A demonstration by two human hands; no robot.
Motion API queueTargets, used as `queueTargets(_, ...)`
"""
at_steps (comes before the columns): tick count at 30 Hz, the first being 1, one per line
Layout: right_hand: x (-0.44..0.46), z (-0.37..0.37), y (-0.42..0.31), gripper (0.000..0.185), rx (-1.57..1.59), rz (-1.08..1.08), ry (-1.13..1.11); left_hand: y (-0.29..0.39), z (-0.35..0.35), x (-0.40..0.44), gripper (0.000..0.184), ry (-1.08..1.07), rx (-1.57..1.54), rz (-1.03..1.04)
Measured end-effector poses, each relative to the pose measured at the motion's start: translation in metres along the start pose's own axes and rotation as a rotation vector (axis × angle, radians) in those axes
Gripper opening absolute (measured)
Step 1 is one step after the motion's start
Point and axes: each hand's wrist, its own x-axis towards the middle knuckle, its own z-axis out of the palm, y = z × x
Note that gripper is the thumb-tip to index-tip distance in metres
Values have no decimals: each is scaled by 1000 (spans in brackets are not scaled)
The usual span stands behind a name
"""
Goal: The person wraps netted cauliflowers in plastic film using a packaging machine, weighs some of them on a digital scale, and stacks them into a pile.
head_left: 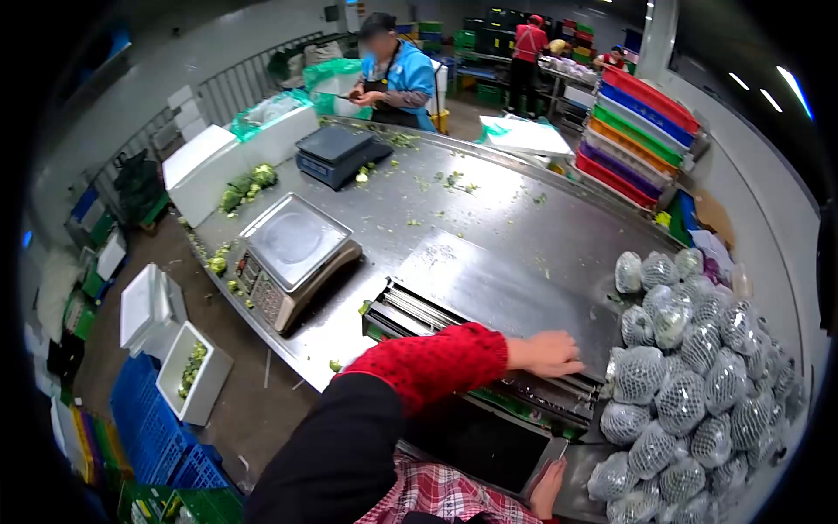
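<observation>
My left hand (550, 354), at the end of a red knit sleeve, reaches across the right part of a bench machine with metal rollers (419, 310), which looks like a film wrapper. Its fingers point right, stretched out, with nothing visible in them. Lower down, my right hand (548, 489) is partly in view beside the right edge of the machine's dark flat plate (480, 445). Its visible fingers look straight, and I see nothing held. To the right of both hands is a big pile of wrapped vegetables in white foam netting (676, 419).
Two scales (297, 240) (336, 153) stand on the steel table (524, 231). Green vegetable pieces (249, 188) lie near white foam boxes (209, 166). Stacked colored trays (637, 131) rise at the back right. A person in blue (406, 74) stands across the table. Crates (157, 419) are on the floor left.
</observation>
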Motion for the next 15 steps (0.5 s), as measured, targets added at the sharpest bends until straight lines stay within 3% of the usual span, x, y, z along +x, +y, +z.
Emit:
queueTargets(1, -5, 5, -12, 56, 20, 0, -29, -19, -1, -16, 41, 47, -5, 52)
queueTargets(3, -15, 7, -49, 54, -285, -28, 71, -39, -36, -62, 38, -16, 42, -212)
queueTargets(6, -16, 2, -82, 60, -267, 195, -59, -90, -106, -161, 35, -71, 250, -413)
queueTargets(7, -17, 2, -89, 59, -259, 299, -88, -80, -149, -185, 43, -56, 307, -531)
queueTargets(8, -19, 1, -95, 59, -277, 334, -103, -99, -173, -213, 42, -92, 431, -700)
queueTargets(9, -19, 1, -88, 59, -276, 338, -103, -126, -196, -226, 41, -380, 697, -920)
queueTargets(10, -17, 0, -75, 59, -288, 265, -81, -128, -216, -239, 38, -455, 1089, -723)
queueTargets(12, -17, 6, -75, 60, -302, 210, -43, -128, -222, -186, 35, -266, 710, -969)
queueTargets(13, -18, 4, -67, 59, -292, 156, -33, -119, -201, -159, 33, -39, 510, -738)
queueTargets(14, -19, -1, -70, 58, -309, 134, -50, -133, -165, -132, 29, -2, 196, -574)
queueTargets(15, -18, 1, -73, 56, -325, 102, -67, -88, -142, -101, 29, 91, -186, -561)
